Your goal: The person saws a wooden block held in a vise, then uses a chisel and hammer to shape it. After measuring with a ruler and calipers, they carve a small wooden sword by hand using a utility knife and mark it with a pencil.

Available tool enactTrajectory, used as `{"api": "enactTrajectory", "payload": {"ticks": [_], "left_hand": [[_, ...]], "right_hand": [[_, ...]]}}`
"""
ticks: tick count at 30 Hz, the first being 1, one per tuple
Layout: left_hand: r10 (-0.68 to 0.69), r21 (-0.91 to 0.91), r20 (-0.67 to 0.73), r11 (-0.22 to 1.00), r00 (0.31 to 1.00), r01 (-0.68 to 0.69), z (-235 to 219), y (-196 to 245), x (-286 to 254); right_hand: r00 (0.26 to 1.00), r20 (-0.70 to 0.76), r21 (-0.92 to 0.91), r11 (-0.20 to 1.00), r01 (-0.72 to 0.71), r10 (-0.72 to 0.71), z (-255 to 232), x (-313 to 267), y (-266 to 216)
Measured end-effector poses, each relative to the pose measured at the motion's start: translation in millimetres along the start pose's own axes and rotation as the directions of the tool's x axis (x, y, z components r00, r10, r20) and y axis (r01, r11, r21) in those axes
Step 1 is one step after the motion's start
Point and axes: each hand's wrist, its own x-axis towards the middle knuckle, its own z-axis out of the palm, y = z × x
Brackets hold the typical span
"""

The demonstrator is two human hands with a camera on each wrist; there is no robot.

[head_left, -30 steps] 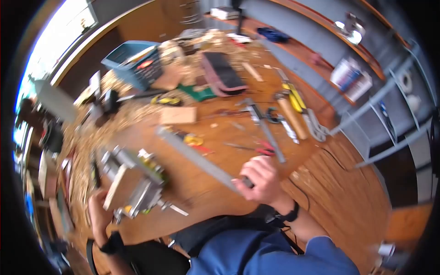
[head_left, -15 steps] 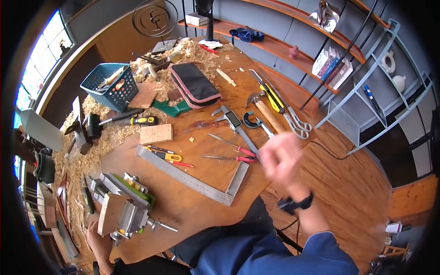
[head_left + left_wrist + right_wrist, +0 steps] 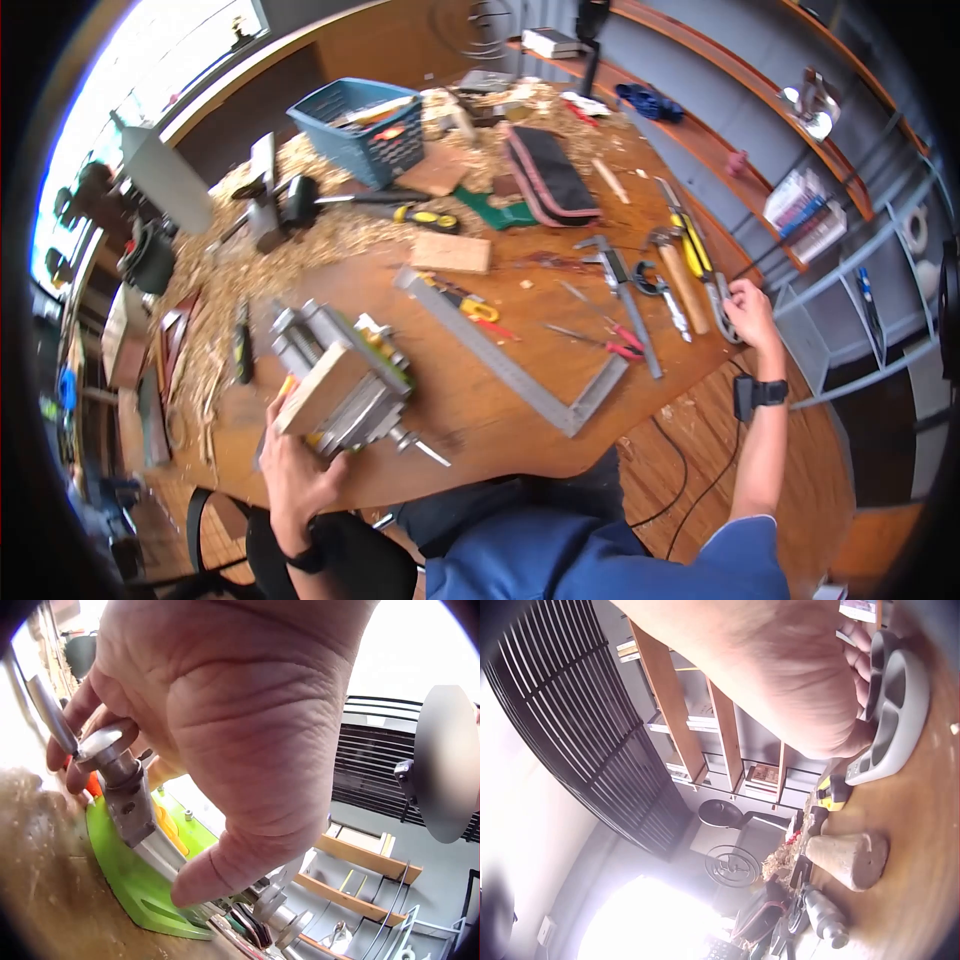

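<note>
My left hand [image 3: 298,470] holds a small bench vise [image 3: 368,408] from its near left side, thumb and fingers spread around it. A pale wooden block [image 3: 325,388] stands clamped in the vise. The left wrist view shows the thumb against the metal and the vise's bright green base [image 3: 127,874]. At the table's right edge my right hand [image 3: 752,315] grips the grey handles of a pair of scissors [image 3: 904,712], fingers curled behind one loop. Beside them lies a hammer [image 3: 683,285]. A metal try square [image 3: 490,360] lies between the hands.
Pliers [image 3: 625,345], a digital caliper [image 3: 630,300] and a micrometer [image 3: 665,298] lie left of the hammer. Further back are a wood piece [image 3: 450,254], a dark zip case [image 3: 550,175] and a blue basket [image 3: 355,140] among shavings. A metal shelf frame [image 3: 860,330] stands right.
The square, earlier in my right hand, now lies on the table. My right hand has moved right to the scissors. My left hand has come up around the vise's near side.
</note>
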Motion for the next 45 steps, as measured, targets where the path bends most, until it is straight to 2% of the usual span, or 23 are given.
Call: {"api": "enactTrajectory", "payload": {"ticks": [3,4,9,11,13,14,16,17,20,21,23,24,28,30,31,32,34,35,37,38,39,41,45], "left_hand": [[0.028,-0.009,-0.089,1.000,0.996,-0.029,6.6,1.7,7.1],[0.144,-0.035,-0.255,0.987,0.956,-0.158,13.6,-3.3,10.1],[0.114,-0.117,-0.218,0.983,0.969,-0.142,14.4,-11.2,11.5],[0.098,-0.155,-0.208,0.979,0.973,-0.131,12.9,-6.0,9.1],[0.121,-0.148,-0.202,0.977,0.972,-0.152,12.4,-0.3,5.3],[0.107,-0.149,-0.180,0.980,0.978,-0.134,13.1,3.7,2.1],[0.088,-0.151,-0.146,0.982,0.985,-0.110,14.9,15.4,-4.8],[0.085,-0.153,-0.129,0.983,0.988,-0.105,15.9,21.2,-8.1],[0.107,-0.179,-0.126,0.975,0.986,-0.129,24.6,33.5,-16.7],[0.113,-0.183,-0.127,0.974,0.985,-0.135,27.8,37.1,-19.4],[0.098,-0.186,-0.116,0.975,0.988,-0.118,31.0,46.8,-24.5],[0.086,-0.186,-0.108,0.977,0.990,-0.105,30.3,49.8,-26.9],[0.103,-0.040,-0.095,0.993,0.990,-0.107,10.7,60.9,-34.7],[0.184,-0.094,-0.288,0.971,0.940,-0.219,0.4,60.2,-38.3],[0.187,-0.090,-0.288,0.971,0.939,-0.221,-5.7,59.2,-38.1],[0.260,-0.289,-0.370,0.880,0.892,-0.376,-12.5,57.7,-35.9],[0.236,-0.629,-0.488,0.572,0.840,-0.526,-13.4,57.1,-36.5],[0.232,-0.630,-0.489,0.573,0.841,-0.524,-11.9,56.2,-39.5],[0.157,-0.941,-0.309,0.095,0.938,-0.326,-12.0,57.3,-43.7],[0.108,-0.938,-0.345,0.001,0.932,-0.347,-13.7,67.1,-44.3],[0.099,-0.938,-0.345,-0.003,0.933,-0.347,-11.4,68.1,-42.8],[0.101,-0.917,-0.305,0.237,0.947,-0.321,-5.9,68.1,-39.4],[0.077,-0.903,-0.339,0.253,0.938,-0.348,9.2,79.0,-29.9]], "right_hand": [[0.998,0.032,0.076,0.996,0.045,-0.047,7.5,7.3,25.7],[0.997,-0.005,0.148,0.986,0.076,-0.076,10.0,8.8,35.1],[0.997,0.055,0.448,0.891,-0.076,0.057,-21.9,-4.4,25.3],[1.000,0.000,0.510,0.860,0.019,-0.022,-24.4,-11.0,31.5],[0.957,-0.105,0.777,0.623,-0.091,0.271,-45.3,-30.0,-13.0],[0.963,-0.096,0.773,0.628,-0.087,0.252,-48.7,-30.7,-12.8],[0.949,-0.185,0.963,0.242,0.122,0.257,-56.5,-30.1,-15.6],[0.954,-0.178,0.963,0.244,0.117,0.243,-62.1,-29.0,-22.8],[0.982,-0.177,0.971,-0.152,0.185,0.060,-85.6,-49.4,-106.7],[0.983,-0.174,0.972,-0.151,0.181,0.056,-90.1,-52.3,-118.2],[0.919,-0.171,0.929,-0.368,0.030,-0.356,-96.4,-60.8,-133.1],[0.950,-0.209,0.944,-0.302,0.134,-0.232,-94.7,-75.2,-163.0],[0.781,-0.086,0.991,0.031,0.134,-0.619,-67.7,-140.3,-262.8],[0.709,0.300,0.953,0.177,-0.245,-0.638,-69.0,-180.3,-311.5],[0.428,0.360,0.922,0.247,-0.298,-0.829,-59.3,-178.3,-317.3],[0.263,0.451,0.867,0.349,-0.356,-0.853,-54.2,-184.9,-327.6],[0.035,0.544,0.736,0.456,-0.500,-0.838,-41.3,-194.9,-341.6],[-0.072,0.588,0.659,0.529,-0.535,-0.806,-40.1,-195.1,-347.7],[-0.132,0.608,0.570,0.546,-0.614,-0.783,-34.1,-194.5,-347.6],[-0.187,0.622,0.473,0.555,-0.684,-0.761,-31.5,-194.6,-347.5],[-0.195,0.625,0.467,0.563,-0.682,-0.756,-30.6,-195.0,-347.3],[-0.156,0.657,0.414,0.526,-0.743,-0.738,-29.6,-195.8,-345.6],[-0.183,0.683,0.367,0.550,-0.750,-0.707,-31.6,-191.5,-341.9]]}}
